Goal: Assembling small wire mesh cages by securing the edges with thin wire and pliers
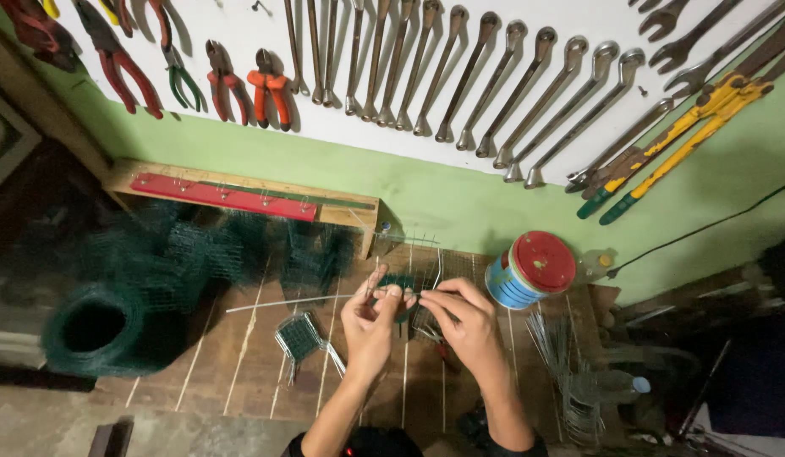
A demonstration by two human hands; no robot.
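I see left hand (pixel 369 322) and right hand (pixel 462 320) both pinched shut on a small green mesh piece (pixel 398 288) above the wooden bench (pixel 240 364), thin wire (pixel 291 302) sticking out left. Mesh looks light, springy, with sharp cut ends; I'd grip the edges, not the wire tips

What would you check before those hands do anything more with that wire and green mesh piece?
1. Left hand pinching the green mesh piece: ok.
2. Right hand fingertips on the same piece: ok.
3. Long wire held at one end, the rest lying over the wooden bench: ok.
4. Spare wires lying beside the right hand: ok.
5. Tin can apart from both hands: ok.
6. Wire threaded through the mesh: cannot tell.
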